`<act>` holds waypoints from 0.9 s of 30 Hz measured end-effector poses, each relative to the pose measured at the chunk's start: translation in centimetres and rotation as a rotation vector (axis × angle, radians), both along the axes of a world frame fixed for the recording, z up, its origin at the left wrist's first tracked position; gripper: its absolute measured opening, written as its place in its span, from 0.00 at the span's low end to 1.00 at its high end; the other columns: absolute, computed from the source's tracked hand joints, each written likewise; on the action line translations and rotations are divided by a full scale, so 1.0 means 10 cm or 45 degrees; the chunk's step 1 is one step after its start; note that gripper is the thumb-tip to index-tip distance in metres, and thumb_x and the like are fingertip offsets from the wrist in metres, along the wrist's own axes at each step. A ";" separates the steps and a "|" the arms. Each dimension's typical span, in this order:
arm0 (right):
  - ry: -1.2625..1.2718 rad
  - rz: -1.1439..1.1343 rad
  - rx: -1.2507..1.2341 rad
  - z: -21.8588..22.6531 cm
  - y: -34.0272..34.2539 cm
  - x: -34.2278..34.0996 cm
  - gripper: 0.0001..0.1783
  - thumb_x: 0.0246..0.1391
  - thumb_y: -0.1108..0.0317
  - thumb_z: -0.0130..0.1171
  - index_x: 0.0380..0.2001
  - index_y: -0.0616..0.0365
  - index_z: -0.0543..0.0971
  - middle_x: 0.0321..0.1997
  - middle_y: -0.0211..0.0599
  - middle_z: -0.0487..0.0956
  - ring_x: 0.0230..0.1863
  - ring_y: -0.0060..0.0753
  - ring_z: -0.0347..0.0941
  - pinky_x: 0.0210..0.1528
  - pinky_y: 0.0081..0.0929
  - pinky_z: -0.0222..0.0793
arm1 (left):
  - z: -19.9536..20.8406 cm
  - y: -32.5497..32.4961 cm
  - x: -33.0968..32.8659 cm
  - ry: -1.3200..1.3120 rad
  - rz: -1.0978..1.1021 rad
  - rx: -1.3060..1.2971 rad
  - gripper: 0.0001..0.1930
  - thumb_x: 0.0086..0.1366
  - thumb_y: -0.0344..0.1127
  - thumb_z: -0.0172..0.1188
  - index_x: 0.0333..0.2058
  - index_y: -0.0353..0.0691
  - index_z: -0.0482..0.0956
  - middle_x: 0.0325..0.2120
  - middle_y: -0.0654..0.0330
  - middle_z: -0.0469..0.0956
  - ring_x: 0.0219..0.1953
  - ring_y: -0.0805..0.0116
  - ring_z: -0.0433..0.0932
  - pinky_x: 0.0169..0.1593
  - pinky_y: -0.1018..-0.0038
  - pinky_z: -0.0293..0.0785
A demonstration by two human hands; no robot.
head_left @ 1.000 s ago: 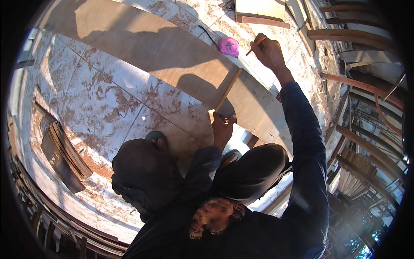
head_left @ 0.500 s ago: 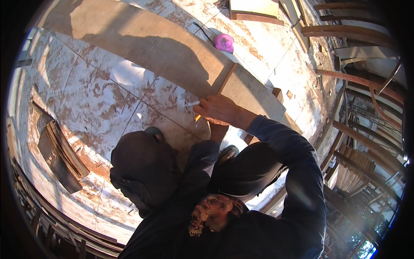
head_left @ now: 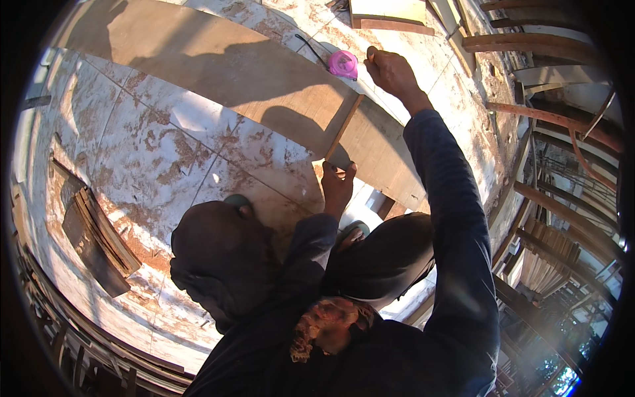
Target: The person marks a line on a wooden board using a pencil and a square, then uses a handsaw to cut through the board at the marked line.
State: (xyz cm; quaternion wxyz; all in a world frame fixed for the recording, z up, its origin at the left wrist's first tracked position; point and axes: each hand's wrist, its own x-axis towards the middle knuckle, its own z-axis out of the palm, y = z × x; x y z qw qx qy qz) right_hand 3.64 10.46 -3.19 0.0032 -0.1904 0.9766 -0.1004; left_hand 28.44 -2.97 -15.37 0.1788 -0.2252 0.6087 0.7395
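Note:
A long brown wooden board [head_left: 258, 73] lies diagonally over the tiled floor, partly in shadow. Across it runs a thin wooden strip [head_left: 345, 126]. My left hand [head_left: 338, 185] is closed at the strip's near end, by the board's near edge, fingers curled over it. Beyond the board's far edge, my right hand [head_left: 395, 76] hangs closed above the floor, just right of a pink tape measure [head_left: 343, 64] with a black strap. Whatever the right fingers hold is hidden; no pencil shows in them.
Dark stacked wood pieces [head_left: 99, 238] lie on the floor at left. A pale panel [head_left: 390, 12] rests at the far side. Curved timbers [head_left: 536, 45] and racks of wood line the right. My knee [head_left: 397, 255] is close to the board's near side.
My right hand has left the strip's near end, where it held a yellow pencil, and moved far and right beside the tape measure. The left hand, earlier mostly hidden, now shows.

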 end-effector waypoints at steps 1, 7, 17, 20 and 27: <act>0.064 -0.021 0.006 0.05 0.04 -0.04 0.10 0.61 0.63 0.51 0.37 0.58 0.72 0.25 0.45 0.79 0.29 0.51 0.77 0.33 0.45 0.71 | 0.01 -0.01 -0.01 0.009 -0.003 0.000 0.23 0.59 0.37 0.67 0.48 0.32 0.68 0.40 0.55 0.78 0.41 0.69 0.78 0.44 0.72 0.75; 0.255 -0.248 -0.172 0.19 0.64 0.89 0.08 0.60 0.64 0.53 0.35 0.58 0.73 0.34 0.44 0.75 0.32 0.53 0.74 0.33 0.47 0.71 | 0.37 -0.05 -0.02 -0.117 0.100 -0.455 0.38 0.52 0.41 0.73 0.54 0.29 0.62 0.54 0.44 0.65 0.55 0.61 0.67 0.51 0.68 0.70; -0.312 -1.400 0.146 -0.33 1.11 3.00 0.26 0.53 0.43 0.59 0.42 0.55 0.80 0.40 0.51 0.79 0.44 0.56 0.77 0.45 0.49 0.72 | 0.61 -0.10 -0.53 0.847 -0.518 -1.091 0.31 0.60 0.36 0.59 0.59 0.29 0.62 0.53 0.41 0.66 0.53 0.45 0.65 0.56 0.54 0.63; -0.338 -1.565 0.164 -0.32 1.00 2.85 0.34 0.50 0.38 0.59 0.48 0.56 0.77 0.44 0.55 0.79 0.47 0.56 0.76 0.47 0.50 0.71 | 0.51 -0.09 -0.61 0.852 -0.426 -1.126 0.30 0.60 0.36 0.57 0.58 0.27 0.62 0.51 0.40 0.68 0.51 0.43 0.67 0.56 0.54 0.64; -0.266 -1.828 0.068 -0.63 1.51 2.99 0.38 0.43 0.34 0.64 0.30 0.67 0.80 0.30 0.52 0.81 0.37 0.49 0.80 0.39 0.46 0.72 | 0.57 -0.09 -0.86 0.750 -0.384 -1.006 0.26 0.57 0.34 0.59 0.52 0.27 0.67 0.41 0.42 0.74 0.45 0.46 0.72 0.53 0.58 0.67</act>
